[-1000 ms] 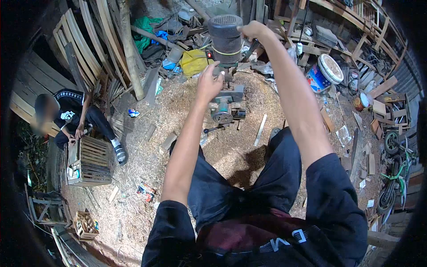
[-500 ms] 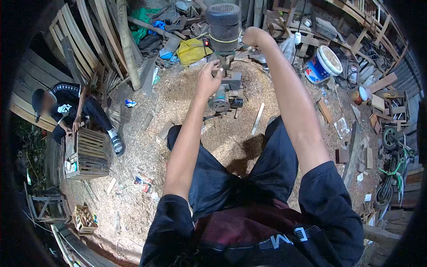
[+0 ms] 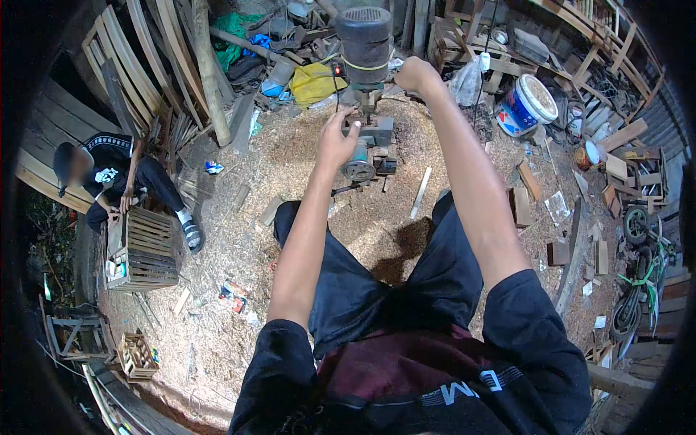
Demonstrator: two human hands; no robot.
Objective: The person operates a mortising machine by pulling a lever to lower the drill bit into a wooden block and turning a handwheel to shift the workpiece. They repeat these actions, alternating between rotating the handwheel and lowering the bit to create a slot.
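Note:
In front of me stands a machine with a dark upright motor [image 3: 364, 45], a drill-like spindle and a teal base with a round handwheel [image 3: 358, 171]. A dark rectangular block [image 3: 378, 132] sits under the spindle. My left hand [image 3: 336, 141] is at the block's left end, thumb and fingers apart, with nothing visible between them. To the right of the motor, my right hand [image 3: 416, 75] is closed in a fist; what it grips is hidden by the hand itself.
Wood shavings cover the floor [image 3: 290, 159]. A pale wood strip [image 3: 420, 193] lies between my knees. On the left a person [image 3: 109, 174] sits beside a slatted crate [image 3: 148, 250]. A white-and-blue bucket [image 3: 516, 109], wood offcuts [image 3: 529, 181] and a small bike [image 3: 638, 268] are on the right.
My right hand has come down a little beside the motor, and its forearm has shifted left, uncovering a wood block. My left hand has shifted slightly down and left, its thumb more spread.

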